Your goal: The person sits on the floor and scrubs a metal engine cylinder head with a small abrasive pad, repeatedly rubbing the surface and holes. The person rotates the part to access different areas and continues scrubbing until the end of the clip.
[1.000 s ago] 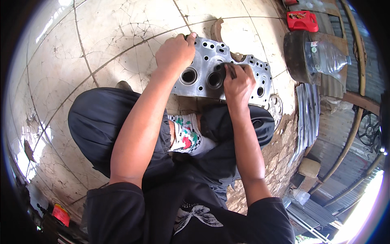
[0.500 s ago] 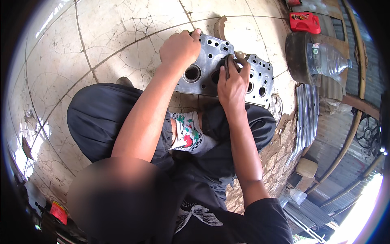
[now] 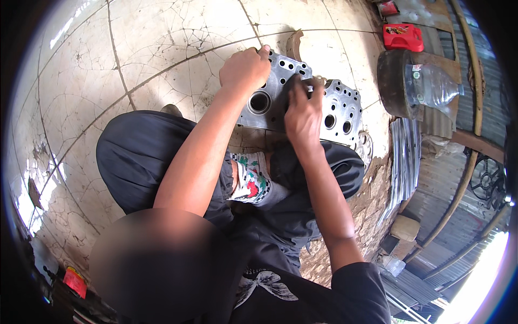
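Observation:
A grey metal cylinder head point(image 3: 275, 92) with round ports and bolt holes lies on the tiled floor in front of my crossed legs. My left hand point(image 3: 244, 70) is closed over its far left corner, thumb at the edge. My right hand point(image 3: 304, 113), slightly smeared by motion, presses a dark flat pad or sheet point(image 3: 293, 89) against the face, toward the right end. Its exact kind is unclear, and it covers part of the face there. A second holed metal cylinder head point(image 3: 341, 110) lies just right of my right hand.
A curved brown metal piece point(image 3: 295, 45) lies beyond the cylinder head. A round holed plate point(image 3: 365, 148) lies near my right knee. Farther right are a dark drum-shaped object point(image 3: 393, 83), a clear plastic bottle point(image 3: 434, 86), a red case point(image 3: 402, 37) and corrugated metal sheeting point(image 3: 404, 156).
My right hand has slid left across the cylinder head's face with the dark pad. My left hand keeps its hold on the corner. The whole view has shifted slightly.

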The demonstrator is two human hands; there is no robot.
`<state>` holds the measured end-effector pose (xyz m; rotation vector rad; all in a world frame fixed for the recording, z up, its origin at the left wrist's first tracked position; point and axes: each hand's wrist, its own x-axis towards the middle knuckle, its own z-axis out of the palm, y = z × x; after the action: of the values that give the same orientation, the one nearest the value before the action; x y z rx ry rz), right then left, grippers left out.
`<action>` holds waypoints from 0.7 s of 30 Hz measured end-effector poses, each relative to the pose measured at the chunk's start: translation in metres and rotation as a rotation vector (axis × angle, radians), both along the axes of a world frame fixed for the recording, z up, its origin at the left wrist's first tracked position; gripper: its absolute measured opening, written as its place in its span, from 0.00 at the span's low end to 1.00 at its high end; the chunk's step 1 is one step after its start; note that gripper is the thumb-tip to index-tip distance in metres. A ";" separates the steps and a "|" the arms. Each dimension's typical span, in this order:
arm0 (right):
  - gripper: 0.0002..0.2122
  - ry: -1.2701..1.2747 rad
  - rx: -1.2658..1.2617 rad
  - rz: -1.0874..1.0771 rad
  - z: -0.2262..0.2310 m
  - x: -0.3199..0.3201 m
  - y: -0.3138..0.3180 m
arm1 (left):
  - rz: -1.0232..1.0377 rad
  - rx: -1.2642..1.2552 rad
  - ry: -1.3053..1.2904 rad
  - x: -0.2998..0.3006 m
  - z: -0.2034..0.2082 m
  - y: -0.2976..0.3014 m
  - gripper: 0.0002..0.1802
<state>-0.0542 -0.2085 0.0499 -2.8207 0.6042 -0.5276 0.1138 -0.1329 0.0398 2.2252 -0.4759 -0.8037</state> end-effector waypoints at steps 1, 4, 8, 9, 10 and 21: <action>0.19 -0.046 -0.037 -0.056 -0.002 0.004 -0.003 | 0.014 -0.021 0.025 0.002 -0.003 0.000 0.36; 0.19 0.021 -0.047 0.186 -0.005 0.001 0.028 | 0.160 -0.155 0.225 0.011 -0.018 0.001 0.38; 0.18 -0.047 -0.116 0.058 -0.010 0.010 0.007 | 0.337 -0.417 0.633 0.030 -0.037 0.003 0.35; 0.18 -0.079 -0.077 -0.125 -0.010 0.013 0.001 | 0.364 -0.440 0.669 0.030 -0.039 0.003 0.35; 0.18 -0.134 -0.105 -0.126 -0.016 0.012 0.004 | 0.430 -0.360 0.571 0.024 -0.028 0.000 0.34; 0.17 -0.139 0.041 0.184 -0.021 0.017 0.057 | 0.416 -0.471 0.640 0.038 -0.055 -0.005 0.23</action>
<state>-0.0371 -0.1514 0.0286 -2.7363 0.3220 -0.6598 0.1518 -0.1375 -0.0147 1.4527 0.1062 -0.9902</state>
